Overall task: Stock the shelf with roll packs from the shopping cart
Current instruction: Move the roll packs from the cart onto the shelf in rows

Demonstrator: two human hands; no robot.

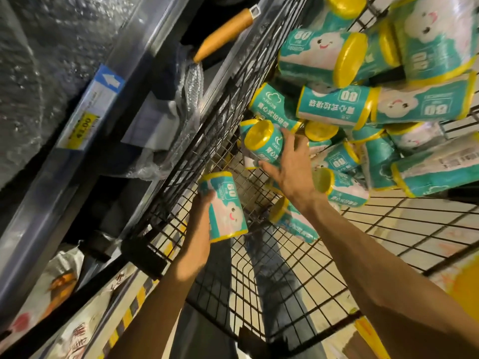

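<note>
While the left hand point(201, 216) curls its fingers round one roll pack point(224, 207) just left of centre frame, holding it by its side above the wire floor of the shopping cart point(272, 268), the right hand point(290, 164) reaches into the heap with fingers spread and closing on a second pack point(261, 146); thumb and fingertips touch its wrap, but whether the grip is complete I cannot tell.

Remaining packs point(363, 99) lie jumbled across the upper right of the frame, piled against the cart's black mesh wall, some on their sides, some end-on.

Each pack is a short cylinder in glossy plastic film, teal and white with a cartoon cloud face and yellow bands at both ends. Glare on the film suggests a slick surface, so I judge a wrap-around hold on the barrel safer than a pinch at the yellow end caps, which look thin and crinkly. They appear light, one hand carrying one easily, and somewhat soft, likely to give a little under a squeeze rather than break. Stacked loose, they would probably roll, so neighbours may shift as one is lifted out.

At the upper left runs the shelf point(85, 130), its grey metal edge carrying a price label point(83, 128) in yellow and blue. Crumpled clear plastic point(181, 99) sits between shelf and cart, and an orange handle point(225, 29) shows near the top.
</note>
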